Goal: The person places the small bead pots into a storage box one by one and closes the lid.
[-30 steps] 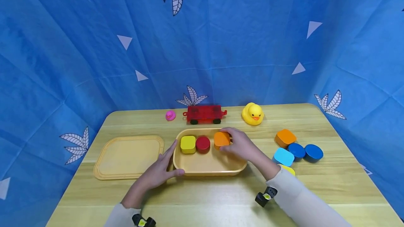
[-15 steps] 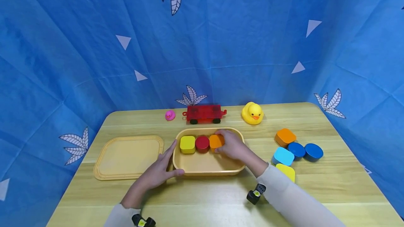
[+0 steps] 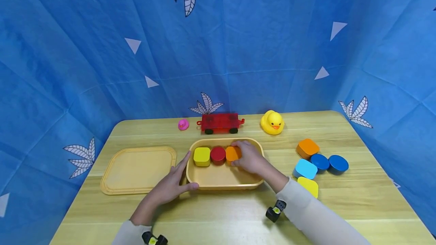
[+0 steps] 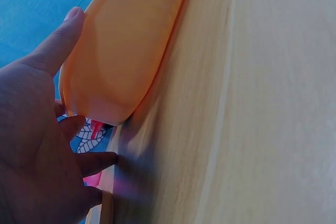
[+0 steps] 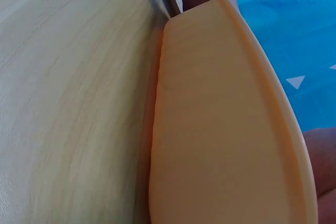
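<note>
In the head view, a shallow beige plastic box (image 3: 225,186) stands mid-table. Inside, along its far side, a yellow rounded-square block (image 3: 202,156), a dark red round block (image 3: 218,155) and an orange block (image 3: 233,155) sit in a row. My right hand (image 3: 251,157) reaches over the box's right part and pinches the orange block, partly hiding it. At the box's left end rests my left hand (image 3: 172,185), fingers spread and thumb (image 4: 73,22) against the near rim. The right wrist view mostly shows the box's outer wall (image 5: 220,114), hiding the right fingertips.
Left of the box lies a flat beige lid (image 3: 139,169). A pink duck (image 3: 183,124), a red toy wagon (image 3: 220,123) and a yellow duck (image 3: 272,122) line the back. To the right are orange (image 3: 307,148), blue (image 3: 338,164), light blue (image 3: 305,169) and yellow (image 3: 308,187) blocks.
My right hand has shifted left with the orange block, bringing it beside the red one. During the last half second hardly anything moves. The left hand stays at the box's left end.
</note>
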Demonstrator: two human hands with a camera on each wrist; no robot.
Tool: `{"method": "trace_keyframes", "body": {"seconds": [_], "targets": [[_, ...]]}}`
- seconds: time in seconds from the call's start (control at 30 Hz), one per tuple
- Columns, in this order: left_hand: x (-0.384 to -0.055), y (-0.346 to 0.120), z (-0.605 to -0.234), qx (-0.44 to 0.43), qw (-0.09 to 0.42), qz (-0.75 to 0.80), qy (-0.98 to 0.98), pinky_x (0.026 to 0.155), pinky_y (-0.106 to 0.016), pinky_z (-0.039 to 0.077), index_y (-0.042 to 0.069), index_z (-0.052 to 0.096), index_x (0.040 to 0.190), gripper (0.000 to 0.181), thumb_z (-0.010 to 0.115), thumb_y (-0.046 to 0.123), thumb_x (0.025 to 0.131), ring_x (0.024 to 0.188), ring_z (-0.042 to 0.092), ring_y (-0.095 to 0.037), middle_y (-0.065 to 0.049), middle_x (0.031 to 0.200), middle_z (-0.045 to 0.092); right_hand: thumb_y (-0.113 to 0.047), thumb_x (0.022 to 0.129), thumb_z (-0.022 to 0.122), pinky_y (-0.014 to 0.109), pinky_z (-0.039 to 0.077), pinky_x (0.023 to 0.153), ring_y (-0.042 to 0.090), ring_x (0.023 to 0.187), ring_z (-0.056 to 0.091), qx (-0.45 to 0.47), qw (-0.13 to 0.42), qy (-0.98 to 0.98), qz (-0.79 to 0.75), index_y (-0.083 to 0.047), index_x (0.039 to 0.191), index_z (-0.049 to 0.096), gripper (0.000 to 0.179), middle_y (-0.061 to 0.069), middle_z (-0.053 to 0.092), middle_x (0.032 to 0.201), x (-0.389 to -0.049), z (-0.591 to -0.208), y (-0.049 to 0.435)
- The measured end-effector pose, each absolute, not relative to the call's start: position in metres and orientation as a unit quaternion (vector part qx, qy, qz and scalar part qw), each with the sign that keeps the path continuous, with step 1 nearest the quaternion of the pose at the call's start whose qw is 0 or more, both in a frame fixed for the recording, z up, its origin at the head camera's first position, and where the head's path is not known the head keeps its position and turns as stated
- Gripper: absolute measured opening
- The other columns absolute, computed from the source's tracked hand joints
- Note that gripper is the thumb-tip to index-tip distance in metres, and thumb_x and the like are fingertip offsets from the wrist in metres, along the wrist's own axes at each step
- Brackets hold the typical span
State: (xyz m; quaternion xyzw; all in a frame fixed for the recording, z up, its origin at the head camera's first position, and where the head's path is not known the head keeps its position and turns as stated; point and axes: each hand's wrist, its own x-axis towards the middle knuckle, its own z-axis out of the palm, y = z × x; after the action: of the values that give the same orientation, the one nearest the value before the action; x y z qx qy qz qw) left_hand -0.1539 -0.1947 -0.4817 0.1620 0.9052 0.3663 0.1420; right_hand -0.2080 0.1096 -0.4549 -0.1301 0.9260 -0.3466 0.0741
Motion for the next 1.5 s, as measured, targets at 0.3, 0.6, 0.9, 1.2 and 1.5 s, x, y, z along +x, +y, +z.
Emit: {"method": "trace_keyframes", "body": {"seconds": [0.3,0.6,0.9,1.2,1.5], "targets": [[-0.153,-0.195,-0.480,0.160,0.142,0.365,0.906,0.124,-0.065,-0.003,0.032,-0.003,0.167,0.110,0.076,0.048,0.092,0.157,0.017,-0.035,-0.007,0.173,0.011,-0.013,0.082,0.087,0.050,0.046,0.110,0.035,0.124,0.057,-0.143,0.061,0.921,-0.358,0.002,0.139,0.060,0.065,0.017,0.063,0.136,-0.202,-0.445,0.116],[-0.153,-0.195,-0.480,0.160,0.141,0.365,0.906,0.123,-0.066,-0.003,0.031,-0.002,0.167,0.109,0.075,0.049,0.092,0.157,0.018,-0.036,-0.007,0.173,0.010,-0.009,0.084,0.085,0.054,0.050,0.105,0.040,0.124,0.058,-0.176,0.046,0.897,-0.403,0.003,0.141,0.058,0.064,0.019,0.061,0.135,-0.188,-0.436,0.129],[-0.153,-0.196,-0.481,0.168,0.138,0.371,0.903,0.123,-0.067,-0.003,0.029,-0.002,0.167,0.109,0.075,0.046,0.093,0.157,0.017,-0.035,-0.008,0.173,0.010,-0.009,0.090,0.080,0.058,0.048,0.107,0.043,0.130,0.054,-0.191,0.043,0.874,-0.445,-0.001,0.147,0.053,0.064,0.021,0.056,0.142,-0.168,-0.429,0.154],[-0.153,-0.195,-0.479,0.170,0.135,0.372,0.903,0.122,-0.068,-0.003,0.028,-0.002,0.168,0.109,0.075,0.046,0.093,0.157,0.017,-0.034,-0.008,0.173,0.010,-0.017,0.092,0.081,0.055,0.047,0.109,0.040,0.135,0.053,-0.175,0.010,0.887,-0.428,-0.009,0.151,0.051,0.066,0.013,0.053,0.149,-0.144,-0.419,0.181],[-0.153,-0.194,-0.481,0.168,0.140,0.374,0.901,0.122,-0.067,-0.004,0.029,-0.002,0.167,0.109,0.075,0.046,0.093,0.157,0.016,-0.033,-0.007,0.173,0.009,-0.017,0.090,0.082,0.058,0.051,0.103,0.043,0.128,0.058,-0.128,-0.034,0.911,-0.391,-0.007,0.149,0.052,0.067,0.017,0.055,0.147,-0.120,-0.423,0.211]]}}
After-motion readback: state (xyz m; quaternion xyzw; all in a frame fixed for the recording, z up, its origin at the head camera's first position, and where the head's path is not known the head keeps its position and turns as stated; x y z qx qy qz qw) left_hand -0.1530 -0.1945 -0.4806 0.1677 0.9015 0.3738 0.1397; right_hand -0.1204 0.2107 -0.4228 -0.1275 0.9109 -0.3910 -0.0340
